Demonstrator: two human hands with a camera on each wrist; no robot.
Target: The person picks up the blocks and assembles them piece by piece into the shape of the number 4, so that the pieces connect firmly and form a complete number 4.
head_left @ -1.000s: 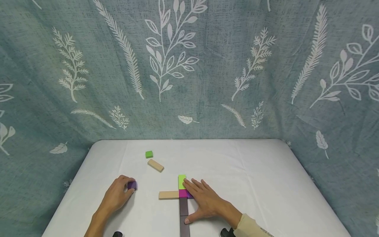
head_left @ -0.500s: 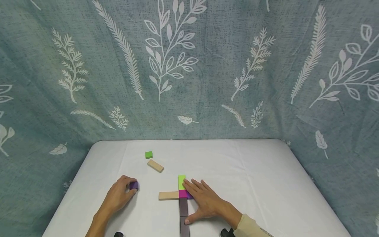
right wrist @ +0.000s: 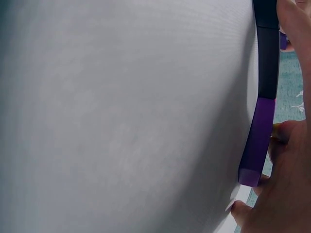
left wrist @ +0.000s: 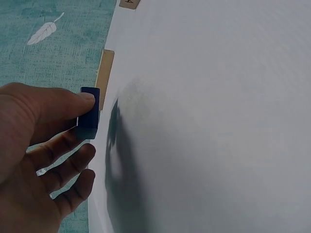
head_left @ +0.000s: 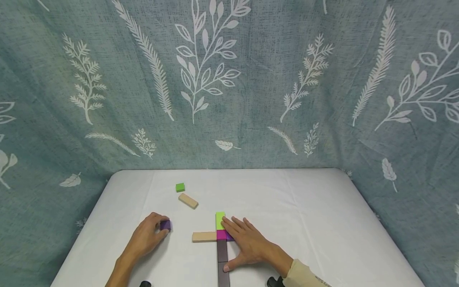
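My left hand (head_left: pixel 143 237) pinches a small purple block (head_left: pixel 165 225) between thumb and fingers, left of a cross-shaped row of blocks. In the left wrist view that block (left wrist: pixel 89 114) looks dark blue, with its shadow falling on the cloth. My right hand (head_left: pixel 252 245) lies spread over the cross, fingertips at the lime block (head_left: pixel 219 218) and thumb on a dark grey block (head_left: pixel 223 275). A magenta block (head_left: pixel 221 234) forms the centre, with a tan block (head_left: pixel 204 237) reaching left. A second purple block (right wrist: pixel 257 141) extends right, mostly hidden under my right hand in the head view.
Farther back on the white-covered table (head_left: pixel 305 195) lie a loose green block (head_left: pixel 180 187) and a slanted tan block (head_left: pixel 188 201). A leaf-patterned teal curtain (head_left: pixel 251 107) hangs behind the table's back edge.
My left hand has shifted slightly to the right, carrying the purple block toward the cross. The right hand and the laid-out blocks have stayed put.
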